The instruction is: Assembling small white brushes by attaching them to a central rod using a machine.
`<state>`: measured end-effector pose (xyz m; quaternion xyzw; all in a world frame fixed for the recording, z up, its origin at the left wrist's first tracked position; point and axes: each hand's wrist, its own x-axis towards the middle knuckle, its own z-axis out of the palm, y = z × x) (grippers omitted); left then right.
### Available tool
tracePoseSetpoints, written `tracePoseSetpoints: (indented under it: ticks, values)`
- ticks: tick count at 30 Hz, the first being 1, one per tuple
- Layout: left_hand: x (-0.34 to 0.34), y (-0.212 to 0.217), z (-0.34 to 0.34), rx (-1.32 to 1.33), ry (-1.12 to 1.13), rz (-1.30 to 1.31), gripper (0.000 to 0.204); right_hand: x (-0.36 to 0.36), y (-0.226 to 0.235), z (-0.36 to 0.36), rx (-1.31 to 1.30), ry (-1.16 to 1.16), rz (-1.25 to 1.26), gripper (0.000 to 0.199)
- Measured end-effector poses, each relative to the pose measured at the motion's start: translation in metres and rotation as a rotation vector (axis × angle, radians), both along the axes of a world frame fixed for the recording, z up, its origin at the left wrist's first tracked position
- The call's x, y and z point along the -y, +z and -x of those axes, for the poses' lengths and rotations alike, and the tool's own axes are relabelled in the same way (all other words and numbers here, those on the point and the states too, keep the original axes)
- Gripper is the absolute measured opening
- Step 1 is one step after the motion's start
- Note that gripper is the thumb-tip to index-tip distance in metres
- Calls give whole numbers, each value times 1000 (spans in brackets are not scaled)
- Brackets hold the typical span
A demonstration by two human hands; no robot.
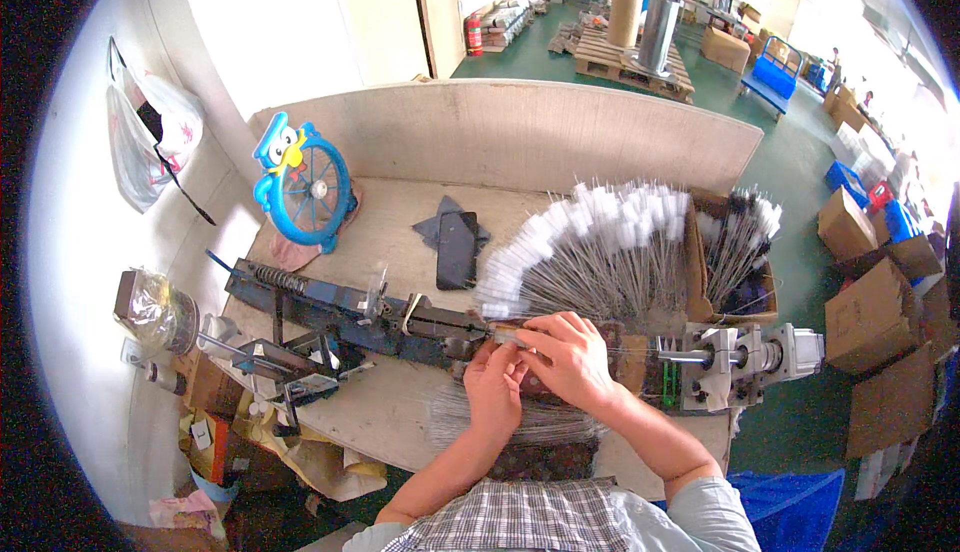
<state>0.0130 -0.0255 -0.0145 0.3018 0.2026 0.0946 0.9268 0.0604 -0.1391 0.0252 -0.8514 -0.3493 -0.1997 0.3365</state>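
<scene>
Both my hands meet at the middle of a long bench machine. My left hand is closed, thumb and fingertips pinched at its end by a small pale piece. From the right, my right hand reaches over with its fingers closed on the same spot. What they hold is too small to make out. A thin wire line runs from beside my right hand toward the metal spindle unit. Just beyond my hands, white-tipped wire brushes lie fanned out. Bare wires lie in a bundle under my forearms.
A cardboard box of black-tipped brushes stands right of the fan. Farther back lie a black phone and a blue cartoon-bird fan. A low board walls the table's far side. Cartons stand on the floor at right.
</scene>
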Motion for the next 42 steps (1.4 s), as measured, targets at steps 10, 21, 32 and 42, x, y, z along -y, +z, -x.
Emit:
tracePoseSetpoints:
  ticks: [10,21,32,42]
  values:
    - [-6,-11,-2,45,-72,-93,18,5,14,2,42,-21,-6,19]
    - [-7,13,9,-23,-155,-55,60,32,2,11,19,-55,186,15]
    - [-31,-4,39,-120,-325,-295,43,55,-6,25,-172,129,35,19]
    - [-298,-110,175,-290,590,-255,23,75,-53,52,-401,69,557,12]
